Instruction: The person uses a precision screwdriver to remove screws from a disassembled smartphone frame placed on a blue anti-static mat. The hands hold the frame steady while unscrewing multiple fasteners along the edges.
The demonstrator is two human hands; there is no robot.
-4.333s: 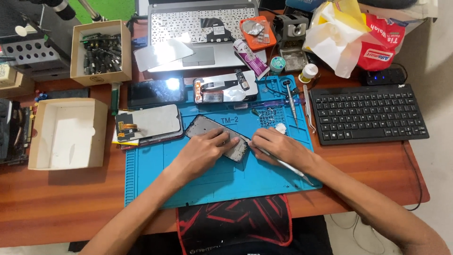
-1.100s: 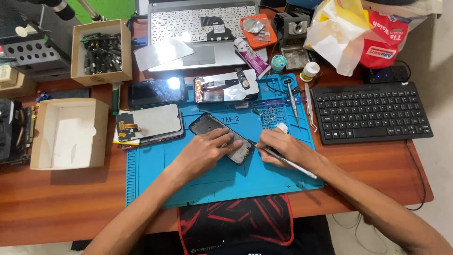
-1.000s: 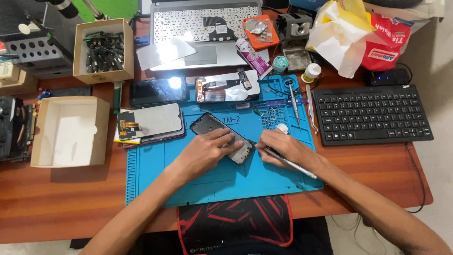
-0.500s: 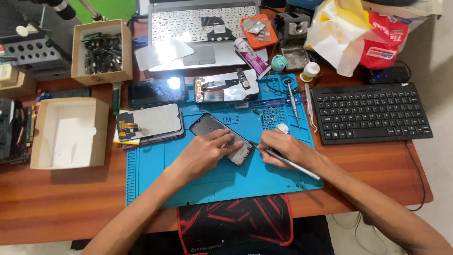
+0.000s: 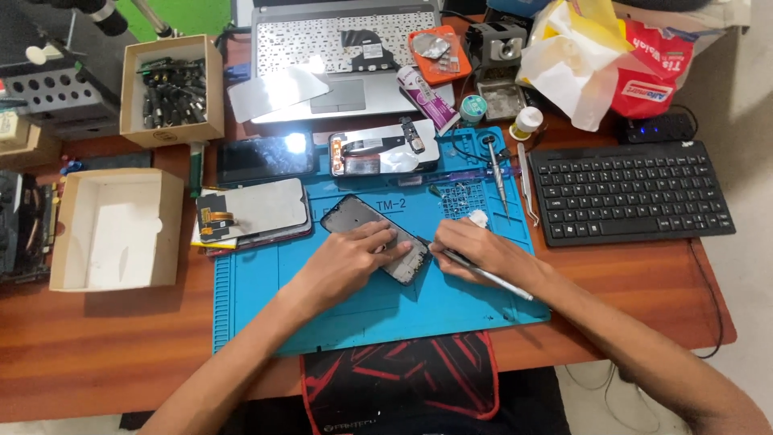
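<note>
Since the earliest frame our hands have barely shifted; only the phone has turned a little under them and the tool has dropped lower toward its end. Going left to right: an open cardboard box [image 5: 113, 229] sits on the bench [image 5: 121, 354], then a detached screen panel [image 5: 251, 211] at the edge of the blue repair mat [image 5: 266, 298]. Our left hand [image 5: 348, 262] lies flat, fingers spread, pressing down on the dark phone [image 5: 372, 235] that lies tilted near the mat's middle. Our right hand [image 5: 481, 251] is closed in a pen grip around a thin metal tool [image 5: 483, 274], its tip at the phone's lower right end. Farther right lies a black keyboard [image 5: 632, 192]. We judge that the tip could slip and scratch the phone if we push too hard, or the phone could skid if the left hand eases.
</note>
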